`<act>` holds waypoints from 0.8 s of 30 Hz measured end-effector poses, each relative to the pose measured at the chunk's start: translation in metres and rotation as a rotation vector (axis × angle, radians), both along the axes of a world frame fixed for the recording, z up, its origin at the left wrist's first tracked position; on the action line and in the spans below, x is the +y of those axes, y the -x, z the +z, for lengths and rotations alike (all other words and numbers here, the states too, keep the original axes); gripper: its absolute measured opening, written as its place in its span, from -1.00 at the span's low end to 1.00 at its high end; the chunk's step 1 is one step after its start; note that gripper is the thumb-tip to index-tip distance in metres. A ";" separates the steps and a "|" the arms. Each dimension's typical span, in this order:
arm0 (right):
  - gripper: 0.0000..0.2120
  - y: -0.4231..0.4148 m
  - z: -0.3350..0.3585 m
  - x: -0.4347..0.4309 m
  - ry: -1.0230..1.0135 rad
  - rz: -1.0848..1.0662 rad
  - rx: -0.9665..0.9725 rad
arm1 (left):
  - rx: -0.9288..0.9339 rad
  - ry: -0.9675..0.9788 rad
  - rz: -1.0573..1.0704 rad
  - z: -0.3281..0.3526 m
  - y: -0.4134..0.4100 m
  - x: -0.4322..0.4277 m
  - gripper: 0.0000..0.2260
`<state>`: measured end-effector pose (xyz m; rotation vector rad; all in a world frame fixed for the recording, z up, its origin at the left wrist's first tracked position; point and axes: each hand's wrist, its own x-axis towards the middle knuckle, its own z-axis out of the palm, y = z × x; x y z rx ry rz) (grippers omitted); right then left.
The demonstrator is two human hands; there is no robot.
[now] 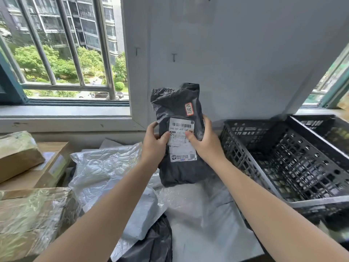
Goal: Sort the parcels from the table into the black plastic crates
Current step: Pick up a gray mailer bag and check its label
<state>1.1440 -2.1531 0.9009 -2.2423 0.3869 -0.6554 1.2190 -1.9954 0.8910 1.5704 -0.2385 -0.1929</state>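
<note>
I hold a black plastic parcel upright above the table, its white shipping label facing me. My left hand grips its left edge, thumb on the label. My right hand grips the right edge, thumb also pressed on the label. A black plastic crate stands just to the right of the parcel, tilted, with nothing seen inside. A second black crate sits behind it at the far right. Under my arms lie white and grey poly-bag parcels and another black bag.
Cardboard boxes wrapped in tape are stacked at the left, with a larger one at the near left. A barred window and sill run along the back left; a grey wall rises behind the parcel.
</note>
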 end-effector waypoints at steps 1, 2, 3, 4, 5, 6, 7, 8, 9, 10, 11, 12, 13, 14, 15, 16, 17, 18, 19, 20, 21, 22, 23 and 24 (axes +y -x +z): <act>-0.30 0.003 0.000 -0.002 0.040 -0.042 0.021 | 0.003 -0.005 0.001 -0.001 0.002 -0.005 -0.56; -0.29 0.007 0.001 -0.004 0.074 -0.076 0.039 | 0.002 -0.003 -0.004 -0.002 0.005 -0.010 -0.54; -0.28 0.011 0.001 -0.007 0.099 -0.103 0.051 | -0.002 0.000 -0.016 -0.002 0.008 -0.016 -0.52; -0.29 0.015 0.002 -0.010 0.111 -0.125 0.058 | -0.006 0.000 -0.033 -0.001 0.011 -0.022 -0.52; -0.29 0.020 0.004 -0.015 0.114 -0.143 0.061 | -0.011 -0.002 -0.052 0.000 0.015 -0.028 -0.52; -0.31 0.025 0.005 -0.021 0.112 -0.162 0.061 | -0.016 -0.010 -0.074 0.002 0.019 -0.034 -0.53; -0.32 0.032 0.006 -0.028 0.109 -0.180 0.060 | -0.020 -0.023 -0.095 0.005 0.023 -0.040 -0.53; -0.33 0.038 0.006 -0.034 0.105 -0.197 0.058 | -0.022 -0.037 -0.115 0.007 0.028 -0.047 -0.54; -0.34 0.045 0.008 -0.042 0.099 -0.210 0.055 | -0.023 -0.047 -0.131 0.009 0.033 -0.055 -0.56; -0.34 0.048 0.009 -0.047 0.096 -0.218 0.057 | -0.026 -0.056 -0.142 0.010 0.035 -0.060 -0.57; -0.34 0.053 0.009 -0.054 0.096 -0.227 0.058 | -0.040 -0.071 -0.157 0.012 0.040 -0.066 -0.59; -0.34 0.063 0.010 -0.066 0.099 -0.236 0.055 | -0.059 -0.089 -0.174 0.016 0.049 -0.078 -0.60; -0.34 0.072 0.011 -0.078 0.101 -0.243 0.055 | -0.073 -0.102 -0.188 0.018 0.058 -0.089 -0.61; -0.35 0.082 0.013 -0.092 0.098 -0.250 0.056 | -0.083 -0.116 -0.203 0.021 0.066 -0.101 -0.61; -0.35 0.093 0.014 -0.107 0.091 -0.257 0.059 | -0.096 -0.139 -0.220 0.024 0.076 -0.114 -0.60; -0.36 0.105 0.016 -0.122 0.081 -0.259 0.065 | -0.109 -0.169 -0.239 0.026 0.086 -0.127 -0.59; -0.35 0.118 0.018 -0.137 0.074 -0.260 0.073 | -0.118 -0.194 -0.255 0.027 0.097 -0.142 -0.59; -0.35 0.130 0.019 -0.154 0.071 -0.258 0.081 | -0.125 -0.209 -0.270 0.027 0.110 -0.157 -0.60; -0.36 0.143 0.021 -0.170 0.067 -0.255 0.089 | -0.141 -0.218 -0.283 0.027 0.123 -0.173 -0.62; -0.36 0.155 0.023 -0.187 0.061 -0.251 0.095 | -0.170 -0.232 -0.294 0.028 0.136 -0.189 -0.65; -0.37 0.167 0.024 -0.203 0.056 -0.245 0.099 | -0.198 -0.249 -0.307 0.028 0.149 -0.205 -0.65; -0.37 0.178 0.025 -0.219 0.052 -0.241 0.104 | -0.213 -0.265 -0.325 0.029 0.161 -0.220 -0.64; -0.37 0.189 0.026 -0.234 0.046 -0.242 0.109 | -0.213 -0.280 -0.348 0.031 0.172 -0.235 -0.62; -0.38 0.199 0.026 -0.248 0.036 -0.248 0.113 | -0.197 -0.290 -0.375 0.032 0.181 -0.249 -0.60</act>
